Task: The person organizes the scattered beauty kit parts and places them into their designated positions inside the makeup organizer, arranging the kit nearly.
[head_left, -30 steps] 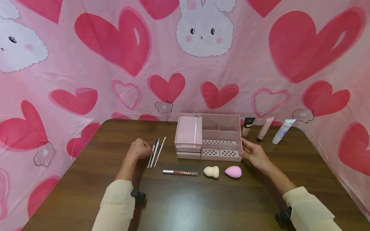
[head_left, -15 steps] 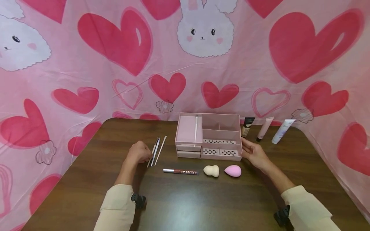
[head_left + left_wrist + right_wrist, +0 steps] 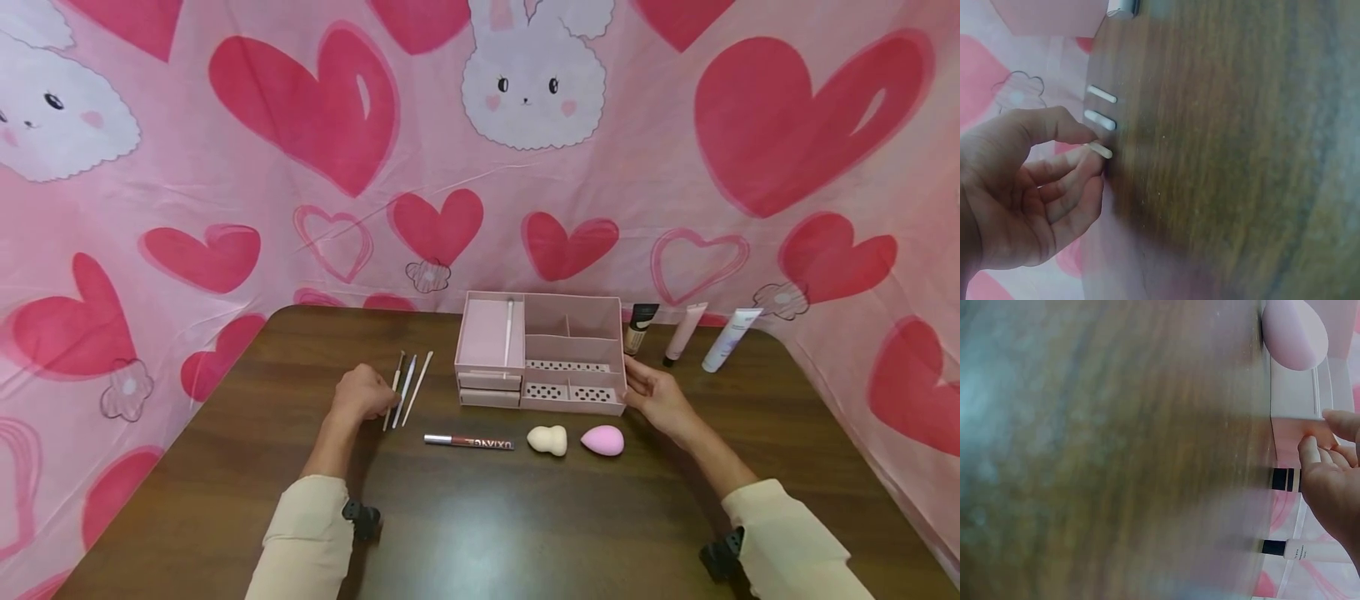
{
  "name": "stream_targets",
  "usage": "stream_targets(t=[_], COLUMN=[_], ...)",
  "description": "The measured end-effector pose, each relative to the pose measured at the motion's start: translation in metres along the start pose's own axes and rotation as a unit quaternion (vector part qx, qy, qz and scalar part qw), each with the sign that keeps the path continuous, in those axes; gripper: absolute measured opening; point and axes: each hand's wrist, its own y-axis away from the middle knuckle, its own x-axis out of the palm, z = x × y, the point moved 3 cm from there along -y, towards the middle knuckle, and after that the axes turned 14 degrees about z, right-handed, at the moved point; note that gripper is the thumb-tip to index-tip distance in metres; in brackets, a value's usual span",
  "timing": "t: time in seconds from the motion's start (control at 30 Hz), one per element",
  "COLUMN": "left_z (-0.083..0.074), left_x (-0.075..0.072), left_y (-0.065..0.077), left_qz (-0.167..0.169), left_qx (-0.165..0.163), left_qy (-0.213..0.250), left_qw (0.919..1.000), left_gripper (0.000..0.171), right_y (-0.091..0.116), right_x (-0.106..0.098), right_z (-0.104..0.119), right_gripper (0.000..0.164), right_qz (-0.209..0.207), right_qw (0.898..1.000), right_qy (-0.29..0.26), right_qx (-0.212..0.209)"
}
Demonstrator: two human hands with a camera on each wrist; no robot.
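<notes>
My left hand (image 3: 364, 393) pinches the leftmost makeup brush (image 3: 398, 371) of three thin brushes lying side by side on the table. In the left wrist view, thumb and index finger (image 3: 1054, 125) meet on its pale handle end (image 3: 1102, 150); the other two handles lie beside it. My right hand (image 3: 660, 403) rests against the right side of a pink makeup organizer (image 3: 491, 333). In the right wrist view its fingers (image 3: 1310, 450) touch the side wall, with the thumb near the front edge. One white brush (image 3: 509, 333) lies on the organizer's left top.
In front of the organizer lie a lip gloss tube (image 3: 468, 442), a cream sponge (image 3: 547, 440) and a pink sponge (image 3: 602, 440). Behind my right hand stand a black-topped tube (image 3: 640, 329), a pink tube (image 3: 684, 335) and a white tube (image 3: 731, 340). A heart-print cloth (image 3: 330, 108) hangs behind.
The far end of the leftmost brush has shifted slightly left, apart from the middle brush. My right hand stays at the organizer's side. The head view has shifted a little.
</notes>
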Motion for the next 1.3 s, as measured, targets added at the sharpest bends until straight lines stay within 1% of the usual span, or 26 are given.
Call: stream_targets(t=[0.33, 0.47, 0.57, 0.7, 0.9, 1.17, 1.3], left_z=[0.004, 0.003, 0.001, -0.007, -0.023, -0.047, -0.062], left_x=[0.002, 0.002, 0.001, -0.004, -0.008, -0.021, -0.026], left_y=[0.003, 0.001, 0.001, 0.001, 0.000, 0.005, 0.009], left_qz=[0.015, 0.028, 0.038, 0.047, 0.061, 0.064, 0.078], left_qx=[0.021, 0.033, 0.051, 0.075, 0.106, 0.137, 0.155], left_qy=[0.076, 0.122, 0.151, 0.187, 0.248, 0.279, 0.289], left_qw=[0.9968, 0.9915, 0.9864, 0.9783, 0.9609, 0.9482, 0.9413], left_gripper=[0.016, 0.017, 0.017, 0.021, 0.029, 0.031, 0.033], right_y=[0.003, 0.005, 0.005, 0.005, 0.003, 0.001, 0.001], right_x=[-0.002, -0.002, -0.002, -0.003, -0.003, -0.001, 0.000], right_z=[0.002, 0.000, 0.000, 0.000, 0.002, 0.004, 0.005], right_gripper=[0.067, 0.067, 0.067, 0.068, 0.068, 0.067, 0.067], right_qz=[-0.001, 0.000, 0.001, 0.001, 0.000, 0.003, 0.003], right_qw=[1.000, 1.000, 1.000, 1.000, 1.000, 1.000, 1.000], right_qy=[0.001, 0.004, 0.005, 0.005, 0.008, 0.009, 0.011], right_qx=[-0.002, 0.004, 0.007, 0.009, 0.009, 0.004, 0.004])
